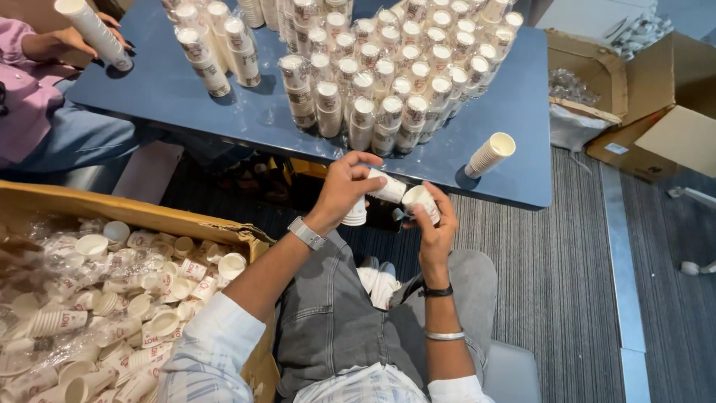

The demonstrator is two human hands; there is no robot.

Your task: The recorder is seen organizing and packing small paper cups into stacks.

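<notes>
The left hand (344, 183) is curled around a short stack of small white paper cups with red print (389, 186), its fingers wrapped over the stack's upper end; a further few nested cups (356, 214) hang below the palm. The right hand (432, 224) grips a single white paper cup (420, 201) between thumb and fingers, held just beside the end of the stack, the two nearly touching. Both hands hover in front of the near edge of the dark blue tabletop (171, 89), above the person's grey-trousered lap.

On the tabletop stand many wrapped stacks of the same cups (388, 67), crowded together, and one short unwrapped stack (488, 154) lies tilted near the right front corner. To the left, a big cardboard box (142, 213) holds loose cups (112, 298) jumbled with clear plastic wrap. At the top left another person in a pink sleeve holds a tall stack of cups (93, 31). Open cardboard boxes (656, 112) sit on the striped carpet to the right.
</notes>
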